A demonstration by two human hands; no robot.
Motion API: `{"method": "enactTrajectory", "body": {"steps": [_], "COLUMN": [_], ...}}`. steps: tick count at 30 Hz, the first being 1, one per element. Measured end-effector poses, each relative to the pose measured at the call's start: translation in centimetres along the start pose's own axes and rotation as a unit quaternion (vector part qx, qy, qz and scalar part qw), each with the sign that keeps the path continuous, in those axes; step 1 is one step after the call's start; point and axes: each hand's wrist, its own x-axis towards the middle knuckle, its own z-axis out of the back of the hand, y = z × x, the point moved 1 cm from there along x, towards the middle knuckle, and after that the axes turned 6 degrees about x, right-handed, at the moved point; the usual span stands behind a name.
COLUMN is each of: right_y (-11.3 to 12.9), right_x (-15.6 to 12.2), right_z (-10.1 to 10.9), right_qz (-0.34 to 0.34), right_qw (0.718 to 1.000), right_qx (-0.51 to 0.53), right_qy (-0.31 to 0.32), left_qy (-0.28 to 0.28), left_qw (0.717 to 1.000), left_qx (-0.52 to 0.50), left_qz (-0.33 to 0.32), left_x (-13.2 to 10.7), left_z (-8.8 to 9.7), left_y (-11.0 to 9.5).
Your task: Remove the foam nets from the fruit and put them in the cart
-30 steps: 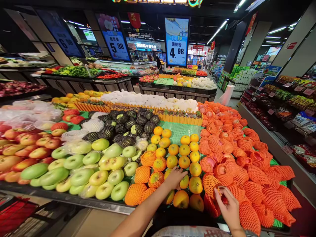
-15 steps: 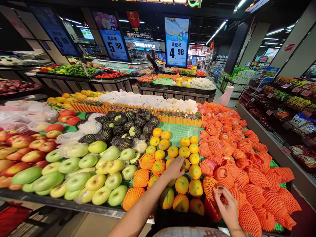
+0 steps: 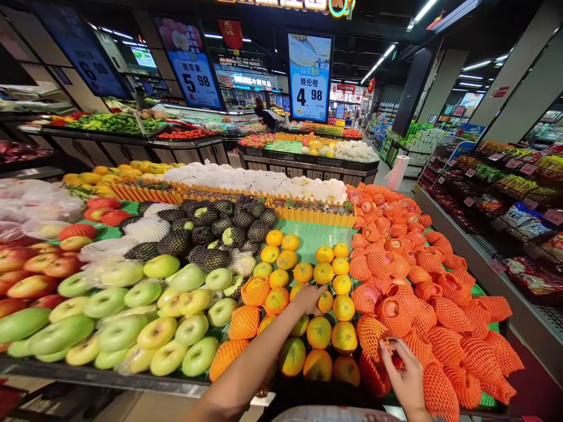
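Over the last second the left hand had slid further up the bare oranges. It lay palm-down on one in the middle of the pile, fingers curved over it, grip not discernible. The right hand had stayed at the front edge, fingertips pinched on an orange foam net just beside the oranges.

Two hands; three price screens; one white roll.
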Motion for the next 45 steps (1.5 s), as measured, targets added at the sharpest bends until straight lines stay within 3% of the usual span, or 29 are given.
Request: {"method": "enactTrajectory", "body": {"steps": [5, 10, 12, 17, 24, 29, 33, 36, 45], "right_y": [0.1, 0.0, -0.3, -1.8, -3.9, -3.9, -3.9, -4.4, -4.9], "right_x": [0.2, 0.5, 0.5, 0.1, -0.5, -0.4, 0.1, -0.1, -0.3], "right_z": [-0.3, -0.9, -1.1, -1.5, -1.5, -1.9, -2.5, -2.7, -2.6], "right_qz": [-0.002, -0.016, -0.024, -0.044, -0.073, -0.078, -0.076, -0.079, -0.087], "right_qw": [1.0, 1.0, 1.0, 0.999, 0.997, 0.997, 0.997, 0.997, 0.995], "right_qx": [-0.005, 0.004, 0.007, 0.007, 0.006, 0.015, 0.022, 0.02, 0.02], "right_qy": [-0.006, -0.008, -0.006, -0.009, -0.01, -0.013, -0.013, -0.016, -0.036], "left_qy": [0.01, -0.116, -0.138, -0.121, -0.083, -0.056, -0.123, -0.161, -0.093], "left_qw": [0.999, 0.99, 0.983, 0.979, 0.993, 0.995, 0.984, 0.975, 0.983], "left_qx": [-0.031, -0.028, -0.023, -0.03, -0.047, -0.084, -0.109, -0.113, -0.108], "left_qz": [-0.01, 0.073, 0.118, 0.159, 0.068, 0.02, 0.064, 0.098, 0.113], "left_x": [0.2, 1.9, 3.1, 5.6, 5.7, 5.9, 7.3, 8.5, 10.7], "left_z": [1.6, 3.9, 4.1, 3.6, 3.7, 5.1, 6.7, 6.9, 5.5], "left_y": [0.8, 0.5, 0.2, 0.2, 2.6, 4.7, 5.5, 5.4, 6.0]}}
